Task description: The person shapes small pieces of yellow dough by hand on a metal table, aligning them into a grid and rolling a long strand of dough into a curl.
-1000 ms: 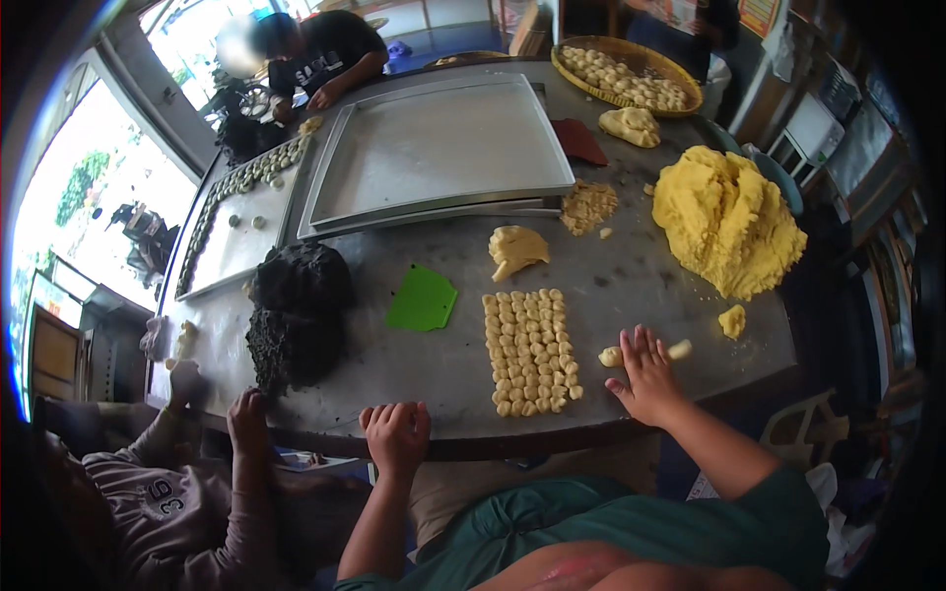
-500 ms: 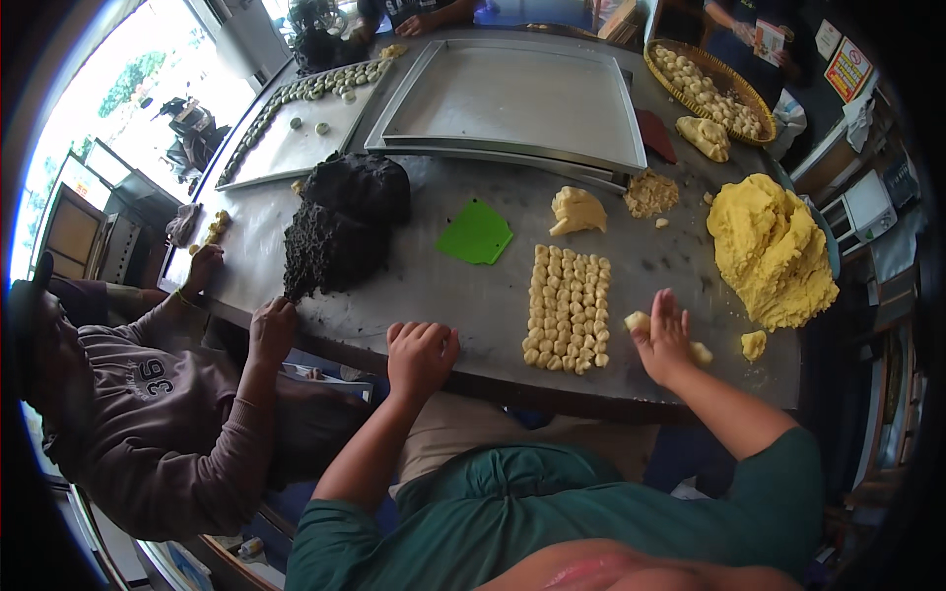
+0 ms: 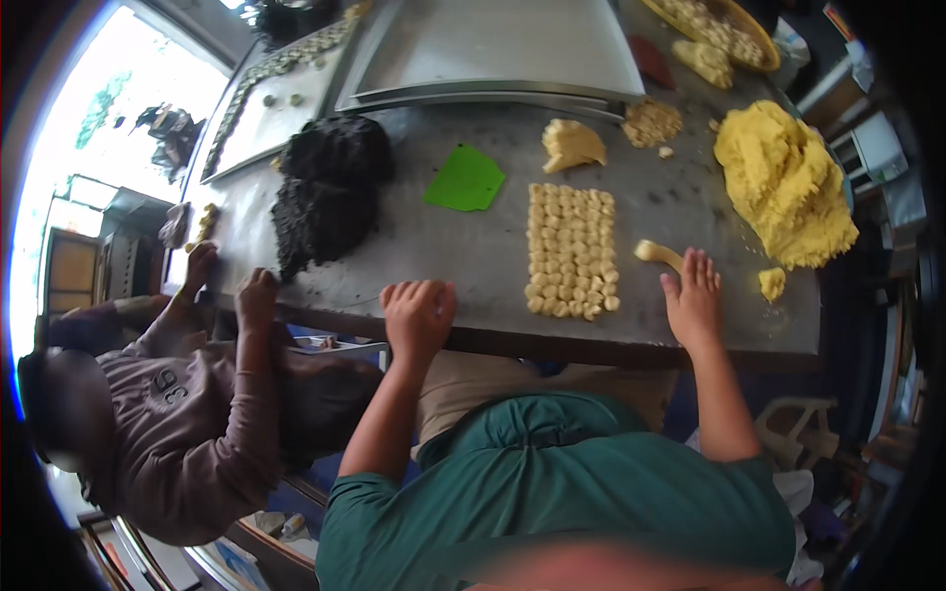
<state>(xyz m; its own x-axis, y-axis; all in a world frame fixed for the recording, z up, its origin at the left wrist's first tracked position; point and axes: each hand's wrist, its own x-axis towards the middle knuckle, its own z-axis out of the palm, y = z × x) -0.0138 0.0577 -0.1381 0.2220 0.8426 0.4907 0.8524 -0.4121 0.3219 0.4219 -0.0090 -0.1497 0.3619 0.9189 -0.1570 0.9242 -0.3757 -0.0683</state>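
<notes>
My right hand (image 3: 696, 295) lies with fingers stretched out over a short pale dough roll (image 3: 658, 252). One end of the roll sticks out to the left of the fingers; the rest is hidden under the hand. At the table's front edge rests my left hand (image 3: 419, 317), palm down with its fingers curled in; whatever is inside it, if anything, is hidden. Between my hands, small dough pieces (image 3: 572, 251) sit in tight rows. A bigger pale dough lump (image 3: 574, 145) lies behind them. Right of my right hand is a small yellow lump (image 3: 772, 285).
A yellow dough mound (image 3: 783, 187) stands at the right, a dark mass (image 3: 330, 192) at the left. Between lie a green scraper (image 3: 466, 177) and crumbly dough bits (image 3: 651, 122). Metal trays (image 3: 493, 49) stand behind. At my left, a co-worker's hand (image 3: 256, 295) is at the table edge.
The view has tilted, so the table sits higher in the picture. My right hand has shifted slightly rightward over the roll, hiding its right end. My left hand stays at the edge.
</notes>
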